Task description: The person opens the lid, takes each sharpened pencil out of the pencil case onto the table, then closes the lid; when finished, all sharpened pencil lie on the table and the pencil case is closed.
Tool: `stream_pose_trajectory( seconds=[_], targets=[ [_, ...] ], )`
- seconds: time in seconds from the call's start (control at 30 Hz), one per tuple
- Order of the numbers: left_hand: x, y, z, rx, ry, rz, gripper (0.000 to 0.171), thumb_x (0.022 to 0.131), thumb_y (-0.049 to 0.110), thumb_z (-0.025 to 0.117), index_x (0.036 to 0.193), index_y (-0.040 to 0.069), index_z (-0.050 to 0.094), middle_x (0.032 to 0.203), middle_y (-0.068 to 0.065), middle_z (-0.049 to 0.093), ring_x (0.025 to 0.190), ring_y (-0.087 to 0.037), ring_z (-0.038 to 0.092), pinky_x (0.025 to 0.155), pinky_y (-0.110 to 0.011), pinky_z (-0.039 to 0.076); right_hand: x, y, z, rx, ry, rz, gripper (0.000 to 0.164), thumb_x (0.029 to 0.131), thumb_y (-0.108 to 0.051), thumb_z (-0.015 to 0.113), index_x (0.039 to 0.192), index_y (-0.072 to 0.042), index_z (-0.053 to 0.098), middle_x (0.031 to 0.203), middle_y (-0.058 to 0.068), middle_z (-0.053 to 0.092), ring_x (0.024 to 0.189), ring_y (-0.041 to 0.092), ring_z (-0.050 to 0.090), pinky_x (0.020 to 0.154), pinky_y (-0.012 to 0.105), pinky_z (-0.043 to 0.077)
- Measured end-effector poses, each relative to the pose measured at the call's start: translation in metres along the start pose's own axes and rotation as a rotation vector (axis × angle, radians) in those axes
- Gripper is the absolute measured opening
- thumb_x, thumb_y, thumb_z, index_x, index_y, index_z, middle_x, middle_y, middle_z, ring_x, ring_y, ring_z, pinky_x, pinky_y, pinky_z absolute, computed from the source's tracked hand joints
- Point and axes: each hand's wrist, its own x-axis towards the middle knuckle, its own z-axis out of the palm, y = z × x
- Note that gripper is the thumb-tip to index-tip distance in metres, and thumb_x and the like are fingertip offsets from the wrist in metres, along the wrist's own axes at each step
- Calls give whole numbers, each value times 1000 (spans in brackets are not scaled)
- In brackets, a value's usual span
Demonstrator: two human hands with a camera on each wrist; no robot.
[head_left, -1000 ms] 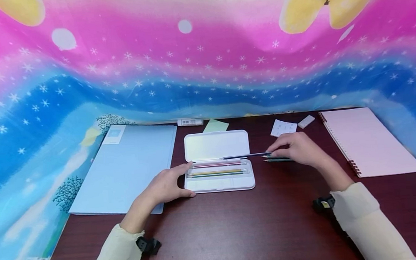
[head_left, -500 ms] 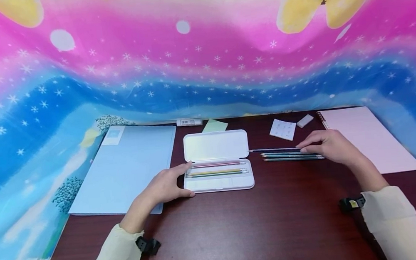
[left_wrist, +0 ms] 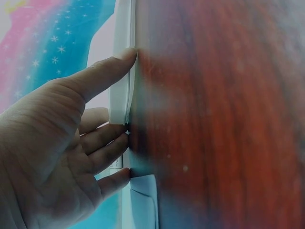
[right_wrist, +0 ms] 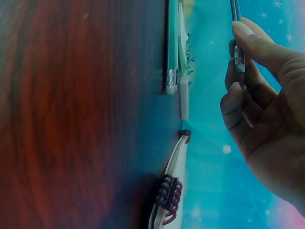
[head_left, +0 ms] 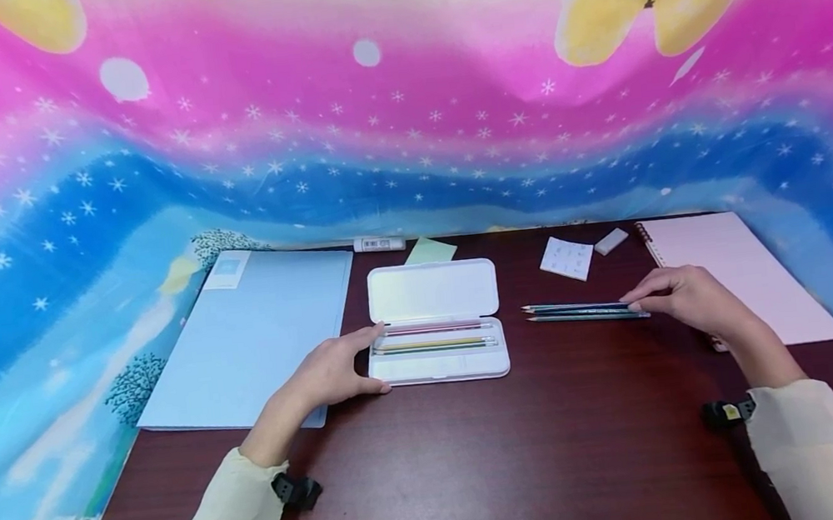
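A white pencil case (head_left: 438, 371) lies open on the table, its lid tipped back and several pencils (head_left: 436, 346) in its tray. My left hand (head_left: 331, 370) holds the case at its left end, thumb at the near corner and index finger by the hinge. To the right, my right hand (head_left: 687, 299) pinches a dark pencil (right_wrist: 236, 43) near its eraser end. That pencil is raised off the table in the right wrist view. Below it, green pencils (head_left: 580, 319) lie side by side, points to the left; the dark pencil overlaps them in the head view.
A light blue folder (head_left: 258, 334) lies at the left, partly under my left forearm. Along the back are a glue stick (head_left: 379, 245), green paper (head_left: 431, 250), a small printed sheet (head_left: 567, 258) and an eraser (head_left: 611, 242). A pink spiral notebook (head_left: 750, 278) lies at the right.
My right hand has moved right, carrying the dark pencil from over the pencil case to over the green pencils. The left hand and the case have stayed put.
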Motion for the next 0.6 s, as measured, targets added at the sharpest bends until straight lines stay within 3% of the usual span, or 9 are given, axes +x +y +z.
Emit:
stream_pose_trajectory(
  seconds=[0.27, 0.6],
  targets=[
    [0, -1, 0, -6, -6, 0, 95, 79, 46, 85, 157, 16, 39, 157, -9, 48, 139, -31, 51, 111, -51, 44, -2, 11, 4, -8, -4, -1, 11, 93, -22, 75, 99, -20, 83, 99, 2, 76, 85, -1, 63, 75, 19, 52],
    [0, -1, 0, -4, -4, -2, 95, 79, 46, 85, 158, 17, 39, 157, -9, 48, 139, -31, 51, 111, -51, 45, -2, 16, 10, -19, -40, 28, 10, 91, -16, 76, 96, -20, 84, 100, 4, 76, 85, 3, 64, 74, 21, 54]
  ],
)
